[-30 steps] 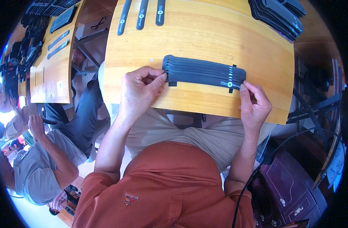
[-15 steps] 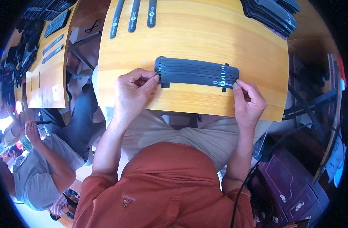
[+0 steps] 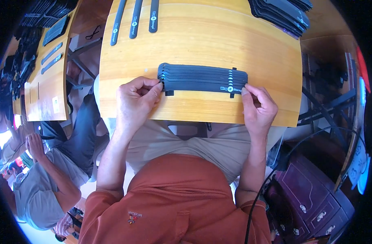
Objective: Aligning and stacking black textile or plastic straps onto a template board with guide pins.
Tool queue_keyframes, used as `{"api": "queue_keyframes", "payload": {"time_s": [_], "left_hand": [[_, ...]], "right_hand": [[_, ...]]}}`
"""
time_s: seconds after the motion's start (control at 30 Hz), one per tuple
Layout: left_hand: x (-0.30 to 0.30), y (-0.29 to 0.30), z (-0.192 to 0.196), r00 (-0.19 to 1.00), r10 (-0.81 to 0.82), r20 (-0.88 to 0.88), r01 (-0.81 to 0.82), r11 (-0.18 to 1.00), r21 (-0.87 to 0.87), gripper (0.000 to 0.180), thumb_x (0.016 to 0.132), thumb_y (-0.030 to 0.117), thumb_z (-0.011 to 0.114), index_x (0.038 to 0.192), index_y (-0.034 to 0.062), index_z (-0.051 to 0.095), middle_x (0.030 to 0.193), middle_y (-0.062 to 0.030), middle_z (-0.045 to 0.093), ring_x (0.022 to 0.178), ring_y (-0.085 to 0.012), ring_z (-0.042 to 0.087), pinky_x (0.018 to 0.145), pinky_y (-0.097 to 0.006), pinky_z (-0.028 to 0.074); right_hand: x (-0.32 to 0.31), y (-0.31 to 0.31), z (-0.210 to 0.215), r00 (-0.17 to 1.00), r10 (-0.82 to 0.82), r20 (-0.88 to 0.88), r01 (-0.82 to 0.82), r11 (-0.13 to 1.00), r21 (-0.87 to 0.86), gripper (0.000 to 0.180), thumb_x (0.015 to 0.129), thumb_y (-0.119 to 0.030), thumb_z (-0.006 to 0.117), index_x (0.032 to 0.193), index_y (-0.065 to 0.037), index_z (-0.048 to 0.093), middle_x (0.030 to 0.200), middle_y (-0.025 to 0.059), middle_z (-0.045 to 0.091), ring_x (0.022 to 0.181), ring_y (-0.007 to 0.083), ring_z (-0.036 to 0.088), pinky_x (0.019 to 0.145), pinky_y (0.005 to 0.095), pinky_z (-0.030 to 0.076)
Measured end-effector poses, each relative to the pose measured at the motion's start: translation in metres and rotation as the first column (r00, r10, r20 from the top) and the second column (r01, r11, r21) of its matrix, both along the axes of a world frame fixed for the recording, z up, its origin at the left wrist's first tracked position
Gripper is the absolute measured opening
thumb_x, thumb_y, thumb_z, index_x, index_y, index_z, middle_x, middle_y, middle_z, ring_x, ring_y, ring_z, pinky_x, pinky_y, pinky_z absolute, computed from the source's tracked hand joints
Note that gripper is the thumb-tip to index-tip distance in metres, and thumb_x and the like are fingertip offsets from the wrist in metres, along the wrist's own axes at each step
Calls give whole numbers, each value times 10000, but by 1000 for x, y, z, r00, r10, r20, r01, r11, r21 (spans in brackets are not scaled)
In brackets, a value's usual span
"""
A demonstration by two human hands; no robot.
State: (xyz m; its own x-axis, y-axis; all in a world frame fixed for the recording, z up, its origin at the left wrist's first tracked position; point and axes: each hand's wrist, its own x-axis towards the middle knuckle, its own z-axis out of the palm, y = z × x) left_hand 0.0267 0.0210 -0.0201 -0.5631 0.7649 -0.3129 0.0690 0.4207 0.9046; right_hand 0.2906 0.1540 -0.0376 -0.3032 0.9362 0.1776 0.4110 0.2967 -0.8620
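Squaring up a stack of black straps (image 3: 202, 78) on the wooden table (image 3: 194, 36), near the middle of its near half. Left hand (image 3: 135, 101) pinching the stack's left end, fingers closed on it; right hand (image 3: 258, 107) pinching the right end, fingertips together on the straps. About 6 or 7 straps lying fanned, each edge stepped slightly from the next, with 2 small tabs poking out along the near edge. Aligning step seemingly in hand; next move likely calls for even pressure from both ends to bring the edges flush without buckling the stack.

Far left on the table, 3 single black straps (image 3: 134, 18) laid side by side; far right, a larger heap of straps (image 3: 281, 14). To the left, another wooden bench (image 3: 43, 81) carrying more straps, with a seated person in grey (image 3: 39, 191) beside it. To the right, dark wooden drawers (image 3: 312, 199) and a black cable (image 3: 275, 171).
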Motion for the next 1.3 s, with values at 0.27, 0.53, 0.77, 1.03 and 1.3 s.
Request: {"api": "queue_keyframes", "payload": {"time_s": [0.27, 0.53, 0.77, 1.03, 1.3], "left_hand": [[1, 1, 5, 1000, 18, -13, -19, 998, -57, 108, 957, 53, 732, 961, -54, 743, 712, -24, 692, 615, -45, 603, 561, -203, 482], [-1, 0, 0, 1000, -15, -23, 15, 1000, -6, 105, 954, 80, 754, 974, -23, 743, 737, -17, 691, 613, -34, 604, 539, -182, 493], [-1, -1, 0, 1000, -16, -19, 16, 1000, -11, 102, 952, 77, 754, 974, -22, 743, 744, -22, 696, 612, -36, 604, 542, -186, 499], [-1, 0, -2, 1000, -3, -2, 3, 1000, -9, 89, 950, 61, 749, 956, -28, 738, 732, -30, 694, 621, -49, 620, 547, -193, 499], [0, 1, 0, 999, -11, -37, 11, 1000, -17, 98, 949, 70, 755, 957, -26, 739, 736, -20, 694, 613, -41, 611, 542, -189, 495]], "right_hand": [[0, -1, -3, 1000, 0, -5, 0, 1000, 5, 99, 889, 26, 736, 985, 51, 740, 828, 122, 711, 677, 138, 648, 618, 265, 505], [0, 0, -1, 1000, -4, 0, 4, 1000, -18, 104, 900, 16, 737, 997, 52, 740, 825, 104, 703, 677, 121, 635, 608, 250, 497], [-2, 1, -2, 999, 21, 34, -23, 997, 76, 102, 896, 21, 735, 994, 50, 743, 812, 101, 699, 674, 120, 637, 603, 254, 496], [-4, 0, -6, 1000, -10, 5, 9, 996, 93, 100, 867, 40, 732, 966, 41, 748, 770, 104, 689, 634, 141, 633, 591, 275, 490], [-5, 1, -1, 999, -5, 38, 1, 993, 114, 92, 864, 46, 727, 954, 46, 745, 757, 119, 685, 627, 158, 642, 590, 285, 495]]}}
